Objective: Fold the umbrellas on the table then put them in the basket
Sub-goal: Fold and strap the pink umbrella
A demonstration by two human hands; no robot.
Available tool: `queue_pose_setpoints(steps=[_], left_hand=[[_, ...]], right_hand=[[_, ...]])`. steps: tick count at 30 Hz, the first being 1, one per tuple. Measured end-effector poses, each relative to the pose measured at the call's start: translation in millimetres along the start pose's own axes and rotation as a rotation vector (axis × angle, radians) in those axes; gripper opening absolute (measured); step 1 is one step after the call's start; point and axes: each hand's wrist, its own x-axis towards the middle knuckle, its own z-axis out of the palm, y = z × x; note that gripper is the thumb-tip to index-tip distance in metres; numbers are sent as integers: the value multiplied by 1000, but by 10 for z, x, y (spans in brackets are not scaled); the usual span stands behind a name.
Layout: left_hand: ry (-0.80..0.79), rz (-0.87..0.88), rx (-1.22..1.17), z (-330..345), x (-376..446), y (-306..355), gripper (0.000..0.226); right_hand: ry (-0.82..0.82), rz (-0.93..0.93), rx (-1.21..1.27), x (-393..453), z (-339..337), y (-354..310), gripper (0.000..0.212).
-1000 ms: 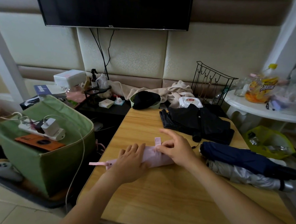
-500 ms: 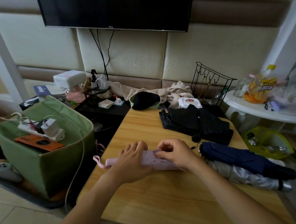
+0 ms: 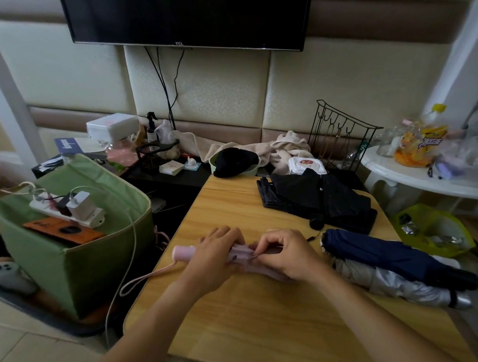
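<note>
At far left the green basket (image 3: 76, 246) stands on the floor beside the table (image 3: 269, 327); a power strip (image 3: 66, 209) and an orange case (image 3: 64, 230) lie across its top, so its inside is mostly hidden. A white cable (image 3: 132, 237) hangs from the strip over its rim. Right of it, near the table's left edge, the pink umbrella (image 3: 241, 257) lies across the wood, rolled into a slim bundle; its pale handle end sticks out left and a pink wrist loop (image 3: 145, 277) trails off the edge. The left hand (image 3: 214, 259) lies over the roll, fingers curved down around it, covering most of its left half. The right hand (image 3: 287, 254) is curled on the middle of the roll, thumb and fingertips pinching something small against the fabric; what exactly cannot be made out. The umbrella's right end is hidden under this hand. Farther back, a black umbrella (image 3: 317, 198) lies loose and flattened on the table. To the right, a navy umbrella (image 3: 390, 252) lies rolled, resting against a silver umbrella (image 3: 406, 285) just in front of it, both near the table's right edge. A white side table (image 3: 428, 180) is cut off at the frame's right border.
</note>
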Motion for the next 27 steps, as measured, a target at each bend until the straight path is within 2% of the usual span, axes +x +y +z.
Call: queue_pose_setpoints(steps=[4, 6, 9, 13, 17, 22, 24, 27], left_hand=[[-101, -69, -241, -125, 2, 5, 27], [-87, -143, -382, -150, 7, 28, 12], [-59, -176, -442, -155, 2, 3, 13], [-125, -174, -417, -213, -43, -17, 12], [-108, -193, -450, -237, -37, 45, 6], [-82, -138, -385, -216, -33, 111, 23], [-136, -85, -367, -237, -44, 112, 19], [-148, -112, -319, -242, -59, 100, 10]], right_hand=[[-13, -51, 11, -28, 45, 63, 15], [-43, -49, 9, -35, 33, 65, 17], [-91, -48, -2, -41, 11, 45, 16], [-114, -45, -1, -48, 4, 37, 16], [-116, -42, 36, -51, 2, 23, 19], [-138, -35, 44, -59, 2, 11, 20], [-150, -36, 49, -67, -2, 14, 20], [-166, -40, 45, -72, 10, 21, 25]])
